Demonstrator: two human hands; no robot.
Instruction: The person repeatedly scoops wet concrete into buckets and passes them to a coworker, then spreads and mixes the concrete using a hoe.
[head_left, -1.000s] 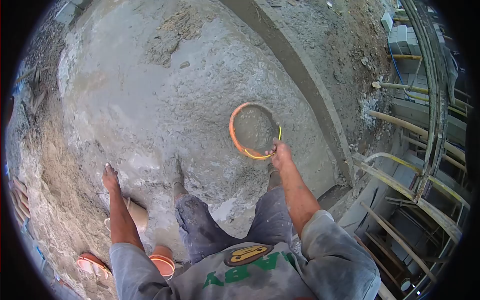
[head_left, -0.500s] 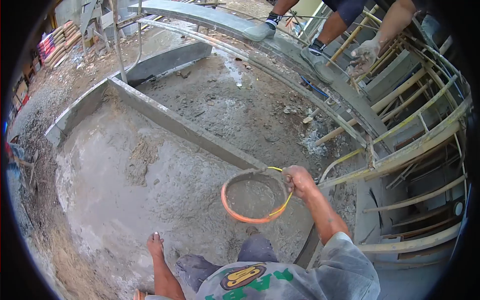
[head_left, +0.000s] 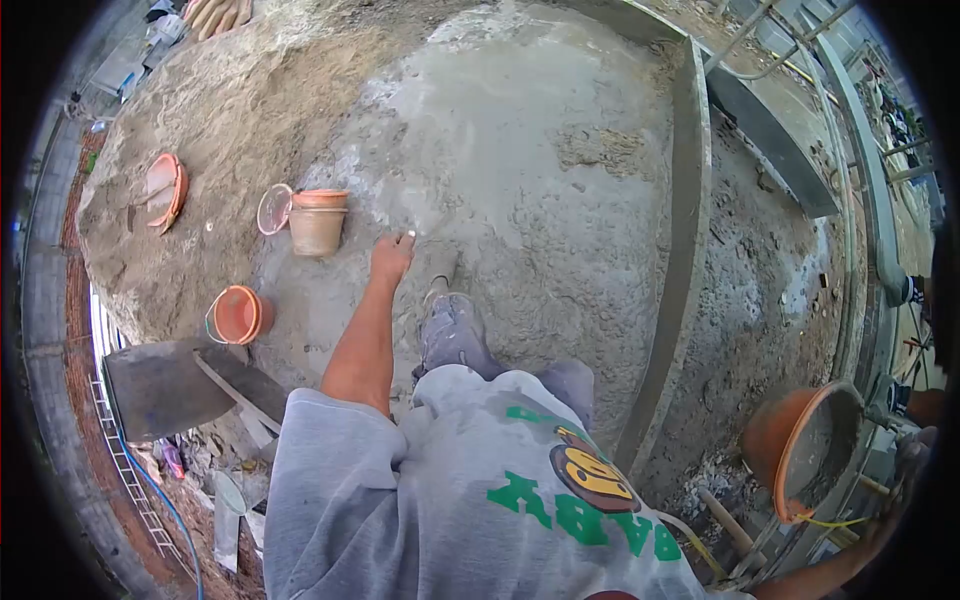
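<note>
My left hand (head_left: 392,258) hangs over the wet grey mortar (head_left: 500,130), its fingers loosely bent and apart, with nothing in them. Close to its left stands a pair of stacked orange buckets (head_left: 318,228), caked with mortar. At the lower right, my right hand (head_left: 886,515) is at the yellow handle of an orange bucket (head_left: 775,440), closed on it; the fingers are dim at the image edge. This bucket is tilted, its grey-coated mouth facing right. A co-worker's shoe (head_left: 885,395) is just beyond its rim.
Another orange bucket (head_left: 240,315) lies tilted at left, and a broken orange bucket (head_left: 166,190) rests on the sand heap (head_left: 250,100). A concrete-coated board (head_left: 685,220) borders the mortar at right. A dark sheet (head_left: 165,390) lies lower left, near a blue hose (head_left: 165,490).
My view has swung left. The orange bucket in my right hand has moved from in front of me out to the right, towards the co-worker, and tilted. My left hand still holds nothing.
</note>
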